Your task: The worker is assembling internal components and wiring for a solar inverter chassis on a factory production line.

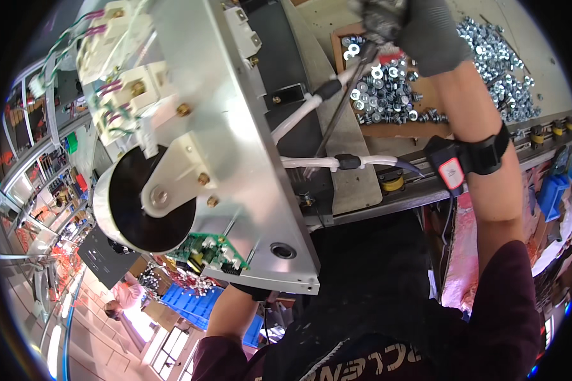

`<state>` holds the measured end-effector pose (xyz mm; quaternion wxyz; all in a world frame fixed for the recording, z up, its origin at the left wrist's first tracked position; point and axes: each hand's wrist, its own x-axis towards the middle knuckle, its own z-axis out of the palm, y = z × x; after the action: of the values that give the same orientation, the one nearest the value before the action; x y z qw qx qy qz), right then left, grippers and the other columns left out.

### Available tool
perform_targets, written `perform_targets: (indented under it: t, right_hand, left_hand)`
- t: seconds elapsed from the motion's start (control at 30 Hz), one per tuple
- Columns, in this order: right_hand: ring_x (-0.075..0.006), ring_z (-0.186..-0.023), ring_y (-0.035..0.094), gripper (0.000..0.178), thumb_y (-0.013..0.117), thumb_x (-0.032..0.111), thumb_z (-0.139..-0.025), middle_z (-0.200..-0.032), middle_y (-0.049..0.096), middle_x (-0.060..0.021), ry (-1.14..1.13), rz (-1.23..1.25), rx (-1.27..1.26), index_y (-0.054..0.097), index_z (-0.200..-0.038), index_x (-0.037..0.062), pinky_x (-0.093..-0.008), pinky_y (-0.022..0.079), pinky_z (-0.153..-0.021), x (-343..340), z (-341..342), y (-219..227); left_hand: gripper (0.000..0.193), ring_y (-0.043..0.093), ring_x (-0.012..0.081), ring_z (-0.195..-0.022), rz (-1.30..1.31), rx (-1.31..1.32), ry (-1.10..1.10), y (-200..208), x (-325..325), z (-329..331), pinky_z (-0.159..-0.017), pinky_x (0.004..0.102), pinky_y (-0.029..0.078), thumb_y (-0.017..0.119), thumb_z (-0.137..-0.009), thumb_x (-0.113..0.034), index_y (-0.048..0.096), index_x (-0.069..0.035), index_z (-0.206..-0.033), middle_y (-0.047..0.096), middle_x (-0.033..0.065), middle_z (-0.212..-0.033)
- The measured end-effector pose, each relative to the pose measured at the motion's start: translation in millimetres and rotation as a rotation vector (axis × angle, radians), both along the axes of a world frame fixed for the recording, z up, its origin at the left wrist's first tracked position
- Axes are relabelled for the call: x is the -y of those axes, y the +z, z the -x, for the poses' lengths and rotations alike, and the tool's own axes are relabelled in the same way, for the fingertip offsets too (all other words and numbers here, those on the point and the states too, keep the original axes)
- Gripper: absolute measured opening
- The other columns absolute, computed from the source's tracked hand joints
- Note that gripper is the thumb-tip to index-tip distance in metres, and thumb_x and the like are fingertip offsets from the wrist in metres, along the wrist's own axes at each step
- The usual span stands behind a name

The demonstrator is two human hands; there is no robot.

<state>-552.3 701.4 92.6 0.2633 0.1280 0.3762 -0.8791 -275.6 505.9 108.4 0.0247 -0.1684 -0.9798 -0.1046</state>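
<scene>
My right hand [431,38], in a dark grey glove, is at the top right, closed round a dark screwdriver [380,25] with a long thin shaft. The shaft slants down left past white-sleeved cables [304,116]. Below the hand lies a shallow cardboard tray [397,130] of bolts with washers. A large sheet-metal chassis [241,165] stands tilted at my left. It carries a black-and-white round part [152,197] under a bracket, white terminal blocks and a green circuit board [210,253]. My left forearm [232,314] reaches up behind the chassis's lower edge, which hides the left hand's fingers.
A loose heap of bolts [499,73] lies right of the tray. A metal rail [419,184] runs along the bench's near edge. A blue bin [556,190] sits at far right. Blue crates [190,305] and another person [128,295] are at lower left.
</scene>
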Motion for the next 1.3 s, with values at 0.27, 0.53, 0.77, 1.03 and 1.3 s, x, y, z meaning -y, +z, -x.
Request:
perform_targets:
  t: [0.27,0.53,0.77,1.03,1.3]
  right_hand:
    - [-0.0149,-0.057,0.060,0.020,0.057,0.022,-0.086,-0.067,0.062,-0.0055,0.234,0.027,0.103,0.063,-0.088,0.0032,-0.0260,0.041,-0.042,35,-18,-29]
    - [-0.0154,-0.047,0.054,0.021,0.055,0.023,-0.087,-0.062,0.057,-0.0042,0.179,0.106,0.107,0.058,-0.077,0.0049,-0.0260,0.039,-0.038,54,-21,-57]
    - [-0.0155,-0.047,0.057,0.022,0.054,0.024,-0.088,-0.059,0.056,-0.0046,0.097,0.044,0.127,0.057,-0.074,0.0072,-0.0257,0.044,-0.039,60,-26,-62]
    - [-0.0160,-0.046,0.056,0.023,0.055,0.025,-0.087,-0.059,0.057,-0.0044,0.085,0.048,0.158,0.057,-0.072,0.0082,-0.0258,0.041,-0.038,62,-33,-64]
    - [-0.0166,-0.047,0.055,0.023,0.056,0.026,-0.087,-0.059,0.057,-0.0043,0.077,-0.021,0.201,0.059,-0.072,0.0074,-0.0270,0.043,-0.040,63,-35,-63]
  left_hand:
    - [0.027,0.063,0.0211,-0.066,0.070,-0.110,-0.018,0,-2,10,-0.078,0.0379,0.048,0.060,-0.089,-0.037,0.050,-0.013,-0.079,0.066,0.0022,-0.071]
    - [0.039,0.062,0.0185,-0.060,0.068,-0.238,-0.058,-14,3,4,-0.076,0.0375,0.049,0.049,-0.094,-0.050,0.045,-0.015,-0.077,0.064,0.0010,-0.066]
    - [0.044,0.058,0.0187,-0.057,0.010,-0.390,-0.008,-30,-4,-7,-0.076,0.0393,0.048,0.048,-0.093,-0.056,0.044,-0.013,-0.082,0.060,0.0024,-0.066]
    - [0.045,0.059,0.0214,-0.070,-0.014,-0.291,0.005,-38,12,-26,-0.075,0.0397,0.047,0.061,-0.087,-0.054,0.043,-0.013,-0.084,0.061,0.0053,-0.081]
    - [0.044,0.058,0.0223,-0.071,-0.025,-0.240,0.007,-37,12,-31,-0.079,0.0401,0.045,0.066,-0.085,-0.050,0.041,-0.013,-0.085,0.061,0.0049,-0.081]
